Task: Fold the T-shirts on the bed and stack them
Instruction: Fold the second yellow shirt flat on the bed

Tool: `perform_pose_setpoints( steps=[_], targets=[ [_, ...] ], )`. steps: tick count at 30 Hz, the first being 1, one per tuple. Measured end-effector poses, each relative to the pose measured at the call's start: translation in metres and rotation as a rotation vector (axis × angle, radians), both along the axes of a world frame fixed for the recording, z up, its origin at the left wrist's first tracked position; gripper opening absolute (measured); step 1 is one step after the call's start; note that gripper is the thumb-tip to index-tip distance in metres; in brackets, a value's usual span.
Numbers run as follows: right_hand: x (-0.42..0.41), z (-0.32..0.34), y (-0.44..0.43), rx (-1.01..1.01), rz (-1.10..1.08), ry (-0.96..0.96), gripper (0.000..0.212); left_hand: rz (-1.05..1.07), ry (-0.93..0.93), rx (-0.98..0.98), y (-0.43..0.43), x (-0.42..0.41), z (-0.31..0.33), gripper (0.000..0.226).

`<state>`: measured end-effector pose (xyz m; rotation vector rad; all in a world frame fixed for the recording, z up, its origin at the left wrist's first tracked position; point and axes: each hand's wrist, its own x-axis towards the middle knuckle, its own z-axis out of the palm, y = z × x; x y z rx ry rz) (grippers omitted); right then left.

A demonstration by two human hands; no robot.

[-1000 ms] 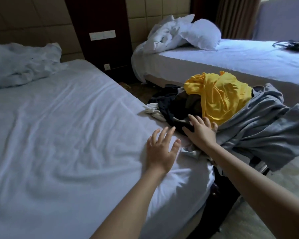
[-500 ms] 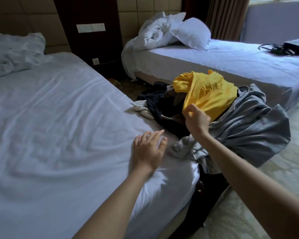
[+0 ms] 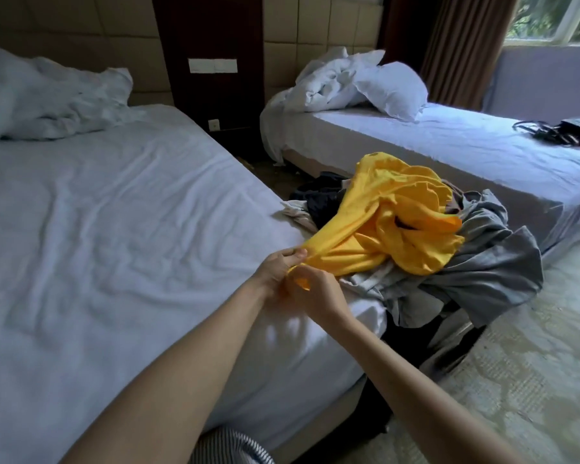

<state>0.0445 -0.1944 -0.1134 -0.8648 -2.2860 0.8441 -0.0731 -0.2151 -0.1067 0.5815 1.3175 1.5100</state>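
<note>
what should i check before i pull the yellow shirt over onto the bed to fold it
1. Grip: left hand and right hand both pinch one bunched edge of the yellow T-shirt: ok.
2. Part held (hem, sleeve or collar): cannot tell.
3. Shirt free of the pile: it lies over the grey garment and dark clothes; any snag is hidden: cannot tell.
4. Folding space: the bed sheet left of the hands is bare, only wrinkled: ok.
5. Shirt laid flat: crumpled in a heap: not ok.
6. Pile steady: grey garment hangs off the bed corner and may slide: not ok.
</note>
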Motion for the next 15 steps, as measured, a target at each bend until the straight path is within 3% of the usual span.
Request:
perform_pose_setpoints(
  steps=[2,7,12,15],
  targets=[
    [0.010,0.004,-0.002,0.040,0.000,-0.040,0.014,0.139,0.044,0.025,-0.004,-0.003,0.001,0.019],
    [0.019,0.017,-0.002,0.043,-0.055,-0.012,0.019,0.566,-0.080,0.028,-0.050,-0.054,-0.005,0.024],
    [-0.010,0.010,-0.017,0.130,-0.071,-0.073,0.030,0.692,0.092,-0.136,-0.135,-0.108,-0.005,0.025],
    [-0.033,0.009,-0.034,0.170,-0.184,-0.187,0.042,0.699,0.324,-0.229,-0.184,-0.130,-0.005,0.021]
  ],
)
